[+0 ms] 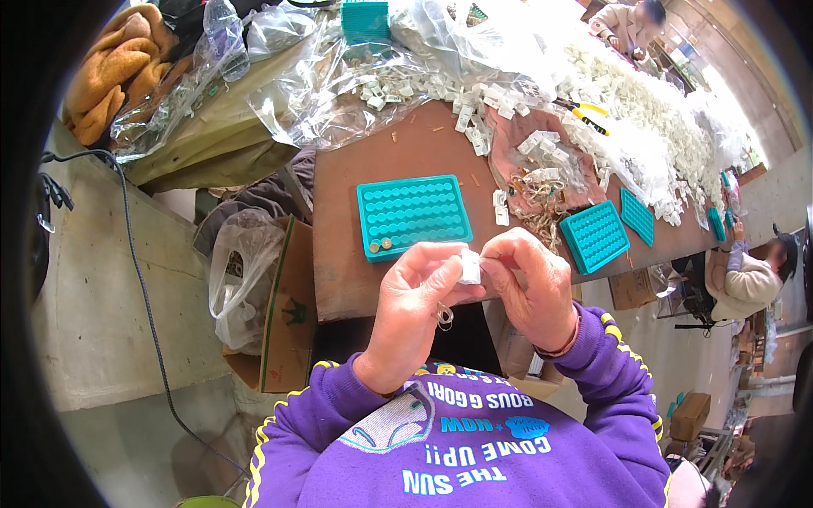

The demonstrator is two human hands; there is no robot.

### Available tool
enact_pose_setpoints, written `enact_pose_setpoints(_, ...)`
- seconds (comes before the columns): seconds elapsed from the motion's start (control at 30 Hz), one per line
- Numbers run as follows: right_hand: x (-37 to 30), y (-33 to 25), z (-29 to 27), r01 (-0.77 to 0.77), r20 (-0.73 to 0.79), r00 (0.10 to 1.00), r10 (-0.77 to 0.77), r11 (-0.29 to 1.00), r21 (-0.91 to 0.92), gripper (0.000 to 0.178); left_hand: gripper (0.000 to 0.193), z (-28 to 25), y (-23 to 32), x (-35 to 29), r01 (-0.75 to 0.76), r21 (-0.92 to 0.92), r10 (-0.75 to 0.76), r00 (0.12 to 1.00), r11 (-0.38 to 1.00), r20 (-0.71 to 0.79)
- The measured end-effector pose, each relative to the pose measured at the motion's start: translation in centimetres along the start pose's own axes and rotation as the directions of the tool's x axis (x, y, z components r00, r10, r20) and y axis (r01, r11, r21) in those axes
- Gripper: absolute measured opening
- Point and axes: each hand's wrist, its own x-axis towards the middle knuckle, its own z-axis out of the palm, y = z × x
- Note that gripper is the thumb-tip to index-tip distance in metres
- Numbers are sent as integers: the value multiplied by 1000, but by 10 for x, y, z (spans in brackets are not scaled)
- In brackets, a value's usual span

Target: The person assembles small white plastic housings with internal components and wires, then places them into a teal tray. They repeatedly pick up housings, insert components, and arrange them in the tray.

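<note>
Above the table's front edge, my left hand grips a small white plastic case between thumb and fingers. A thin coiled cord hangs below that hand. At the case's right side, the thumb and fingertips of my right hand are pinched together; whatever lies between them is too small to make out. Just beyond my hands is a teal tray with rows of round pockets. Two button cells sit in its near left corner. Another white case lies right of the tray.
Further right are a second teal tray, a thinner teal one, and a pink cloth under cases and wires. Yellow-handled pliers lie near a large heap of white parts. A cardboard box stands left. Two people work at right.
</note>
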Motion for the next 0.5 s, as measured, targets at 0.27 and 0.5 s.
enact_pose_setpoints(0.27,0,0,1,93,36,995,-91,994,-57,13,20,-4,-3,-1,43,10,-43,999,999,-15)
enact_pose_setpoints(0.5,-2,2,5,91,18,996,-91,996,-24,15,21,1,-3,-1,40,52,-38,999,998,-37)
